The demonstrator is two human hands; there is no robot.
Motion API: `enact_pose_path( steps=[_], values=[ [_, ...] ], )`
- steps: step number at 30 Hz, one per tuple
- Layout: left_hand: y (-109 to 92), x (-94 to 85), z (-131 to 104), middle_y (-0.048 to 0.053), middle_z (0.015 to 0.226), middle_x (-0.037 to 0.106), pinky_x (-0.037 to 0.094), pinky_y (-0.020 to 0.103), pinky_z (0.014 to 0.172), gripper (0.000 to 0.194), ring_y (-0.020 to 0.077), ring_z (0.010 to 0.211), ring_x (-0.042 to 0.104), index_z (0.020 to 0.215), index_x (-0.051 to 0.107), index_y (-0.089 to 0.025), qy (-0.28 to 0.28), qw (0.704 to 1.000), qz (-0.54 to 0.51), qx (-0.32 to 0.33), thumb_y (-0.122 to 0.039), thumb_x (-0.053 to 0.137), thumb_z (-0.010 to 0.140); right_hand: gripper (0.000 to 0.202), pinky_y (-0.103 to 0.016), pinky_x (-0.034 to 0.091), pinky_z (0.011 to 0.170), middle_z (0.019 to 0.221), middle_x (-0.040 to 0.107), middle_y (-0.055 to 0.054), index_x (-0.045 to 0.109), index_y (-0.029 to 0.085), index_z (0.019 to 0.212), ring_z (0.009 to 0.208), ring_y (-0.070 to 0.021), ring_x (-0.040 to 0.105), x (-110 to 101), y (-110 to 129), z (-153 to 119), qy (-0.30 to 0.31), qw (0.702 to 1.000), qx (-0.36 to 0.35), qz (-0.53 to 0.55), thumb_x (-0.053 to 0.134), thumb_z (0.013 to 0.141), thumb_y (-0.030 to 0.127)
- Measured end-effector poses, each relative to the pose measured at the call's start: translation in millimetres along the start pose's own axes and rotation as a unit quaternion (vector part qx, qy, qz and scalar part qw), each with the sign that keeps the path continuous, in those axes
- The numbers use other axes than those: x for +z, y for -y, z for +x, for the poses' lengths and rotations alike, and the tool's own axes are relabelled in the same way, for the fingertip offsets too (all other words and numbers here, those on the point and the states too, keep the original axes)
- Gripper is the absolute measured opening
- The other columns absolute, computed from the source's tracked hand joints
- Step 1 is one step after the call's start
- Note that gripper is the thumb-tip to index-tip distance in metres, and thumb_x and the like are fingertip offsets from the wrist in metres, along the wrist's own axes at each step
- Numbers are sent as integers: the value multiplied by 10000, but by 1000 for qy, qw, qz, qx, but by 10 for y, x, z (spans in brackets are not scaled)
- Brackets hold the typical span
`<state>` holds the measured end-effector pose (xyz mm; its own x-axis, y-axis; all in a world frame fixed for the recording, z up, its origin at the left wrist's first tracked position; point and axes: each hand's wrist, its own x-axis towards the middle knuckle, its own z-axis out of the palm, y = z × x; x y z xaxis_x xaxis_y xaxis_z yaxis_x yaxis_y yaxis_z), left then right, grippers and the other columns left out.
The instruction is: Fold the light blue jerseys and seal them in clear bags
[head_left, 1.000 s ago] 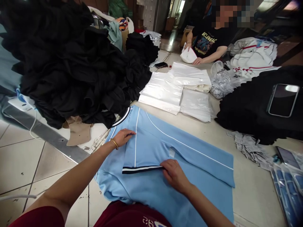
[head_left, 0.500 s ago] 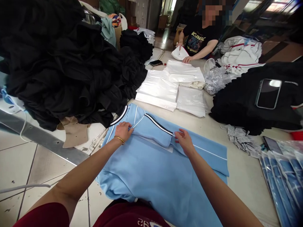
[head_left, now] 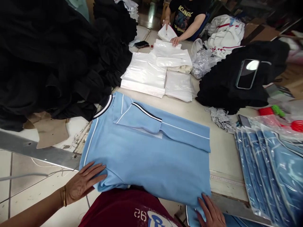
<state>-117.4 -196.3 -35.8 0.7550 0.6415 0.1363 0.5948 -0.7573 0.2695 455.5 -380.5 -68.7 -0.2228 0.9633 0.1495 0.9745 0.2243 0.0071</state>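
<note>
A light blue shirt (head_left: 146, 157) lies spread on the table, its striped collar at the left. Its far side is folded inward, with the sleeve (head_left: 144, 118) and its black-and-white cuff on top. My left hand (head_left: 82, 181) rests on the near left edge of the shirt, fingers extended and apart. At the shirt's near right corner, my right hand (head_left: 209, 211) touches the fabric; its fingers are spread, and its lower part runs out of the frame.
Black garments (head_left: 47, 63) are heaped at the left. White plastic bags (head_left: 144, 74) lie beyond the shirt. Bagged blue garments (head_left: 255, 170) are at the right. A phone (head_left: 247, 74) rests on black cloth (head_left: 220, 85). Across the table, a person (head_left: 184, 19) handles white fabric (head_left: 166, 33).
Both hands have left the folded sleeve and moved to the shirt's near edge, the left toward the left corner, the right toward the right corner. The view has shifted, and the near side lies flatter.
</note>
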Motion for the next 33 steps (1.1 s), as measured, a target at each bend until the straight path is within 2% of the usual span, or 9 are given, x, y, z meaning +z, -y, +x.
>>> enact_pose_path(
  steps=[3,6,10,13,17,21,25,29,33],
  values=[
    [28,109,-29,-6,1232,573,269,398,1054,374,192,1161,487,1214,494,-357,-23,1000,-7,-8,-227,367,887,395,-410,469,802,1180,594,-98,551,268,1183,1030,-287,572,-68,-81,121,11,1000,8,24,514,792,306],
    [161,-8,115,-10,1145,627,393,303,957,339,178,1048,567,1186,506,-327,-42,996,-74,-33,-295,403,864,335,-372,462,873,1184,600,-66,624,282,1096,1064,-250,560,-369,-208,382,113,977,68,165,534,785,366],
    [371,-415,730,-16,983,680,498,255,709,329,184,833,641,1114,544,-292,-46,975,-86,-201,-344,378,835,340,-336,496,760,874,676,-72,660,185,906,833,-221,619,-693,-423,1030,217,849,284,388,493,795,459],
    [495,-571,1386,31,928,679,489,319,709,408,225,787,635,1131,544,-233,3,924,-41,-380,-425,316,853,426,-308,480,685,773,641,-50,624,157,897,743,-200,595,-650,-589,1559,159,801,387,428,547,720,537],
    [663,-397,1870,108,1060,639,449,325,842,465,253,973,591,1119,567,-161,41,929,-35,-367,-461,353,836,641,-319,470,700,802,636,-60,578,152,1069,808,-228,600,-419,-721,1860,118,824,441,337,658,574,552],
    [799,-228,1860,80,1042,652,444,332,850,409,248,955,594,1087,594,-205,33,937,-38,-346,-421,354,836,566,-351,466,773,887,650,-90,583,152,1034,900,-249,605,-237,-797,1760,91,846,428,305,624,597,509],
    [819,-240,1841,63,1013,667,462,345,815,390,246,915,608,1031,618,-210,14,927,-55,-371,-423,358,834,402,-365,479,734,791,641,-56,580,173,981,796,-229,611,-193,-877,1683,78,886,393,234,540,691,449],
    [795,-249,1870,78,1041,653,449,340,843,399,239,935,601,1051,609,-196,-3,928,-36,-371,-413,352,836,365,-444,452,812,963,614,-138,561,126,1053,914,-274,565,-260,-704,1853,-4,968,239,75,508,765,342],
    [745,-244,1802,79,1089,626,439,332,837,435,239,950,593,1104,583,-206,-7,927,-7,-376,-460,345,842,324,-423,444,861,1108,580,-138,530,171,1154,1021,-249,526,-242,94,2266,-50,995,-33,84,463,844,238]
  ],
)
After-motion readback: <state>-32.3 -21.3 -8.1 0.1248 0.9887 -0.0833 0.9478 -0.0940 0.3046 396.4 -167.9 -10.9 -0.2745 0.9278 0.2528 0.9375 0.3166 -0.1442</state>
